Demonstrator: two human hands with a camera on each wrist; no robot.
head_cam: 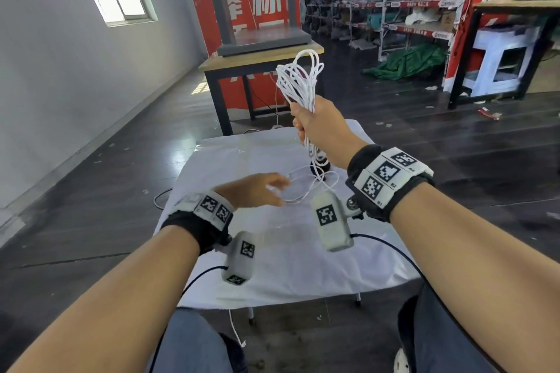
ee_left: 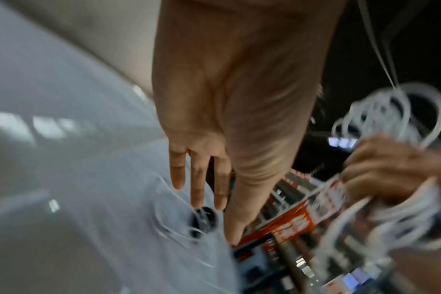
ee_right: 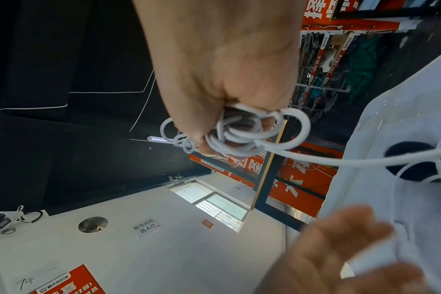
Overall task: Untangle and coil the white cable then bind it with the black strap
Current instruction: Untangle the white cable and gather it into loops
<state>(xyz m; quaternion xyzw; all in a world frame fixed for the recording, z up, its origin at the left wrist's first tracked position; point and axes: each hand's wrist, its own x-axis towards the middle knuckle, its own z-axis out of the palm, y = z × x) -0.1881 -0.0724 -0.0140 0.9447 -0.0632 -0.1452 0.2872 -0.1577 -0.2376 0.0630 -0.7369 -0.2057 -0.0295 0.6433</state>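
Right hand [head_cam: 315, 127] is fisted round a bunch of white cable [head_cam: 300, 82] loops, held up above the far side of the desk [head_cam: 272, 266]. Loops stick out above the fist, more hang below it. They look uneven — closer to a bundle than a neat coil.

Left hand [head_cam: 257, 191] is low over the white cloth, fingers straight and spread, holding nothing. It is motion-blurred in the head and right wrist views. Its fingertips [ee_left: 196, 199] sit just short of the loose cable tail, which lies in slack curves on the cloth.

Black strap [ee_right: 411, 159] lies on the cloth under the right hand, with cable strands crossing over it. It is partly hidden in the head view.

Judgement: coiling is most of the way done; the tail is not yet gathered and the strap not yet applied.

Risks from here:
- Tail strands cross the strap, so pulling the tail in could drag the strap along or flick it off the desk.
- Uneven loops could slip out of the fist if the grip relaxes while taking the next turn — then the bundle re-tangles.
- Any kink or knot left in the slack would be wound into the coil if the left hand feeds it without running it straight.
- Picking up the strap one-handed could snag a strand lying on top.
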